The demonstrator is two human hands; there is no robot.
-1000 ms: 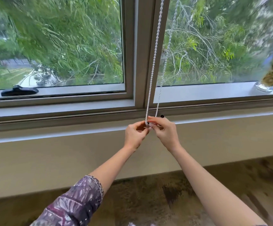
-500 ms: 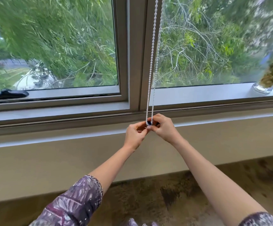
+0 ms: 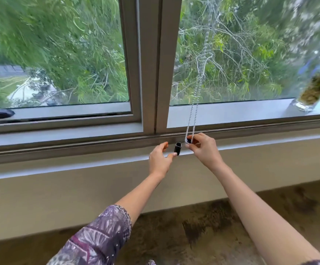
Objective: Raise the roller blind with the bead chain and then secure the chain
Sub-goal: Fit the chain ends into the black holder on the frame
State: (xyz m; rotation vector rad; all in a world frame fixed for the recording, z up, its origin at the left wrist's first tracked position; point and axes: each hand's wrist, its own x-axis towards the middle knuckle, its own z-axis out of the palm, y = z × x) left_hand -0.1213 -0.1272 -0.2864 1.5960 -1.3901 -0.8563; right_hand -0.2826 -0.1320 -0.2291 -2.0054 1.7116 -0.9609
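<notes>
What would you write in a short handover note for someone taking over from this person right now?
Left hand: open, fingertips beside the small black cylinder at the sill; whether it is fixed there cannot be told.
Right hand: pinching the bottom of the bead chain loop, with a dark piece at the loop's end.
Chain hangs in front of the right pane; the loop is apart from the cylinder.
Done: no blind covers the glass in view.
Left: secure the chain, probably at the cylinder.

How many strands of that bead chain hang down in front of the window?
2. Both hang side by side before the right pane, joining in a loop at the bottom of the bead chain, which the right hand pinches. Their tops run out of view.
</notes>
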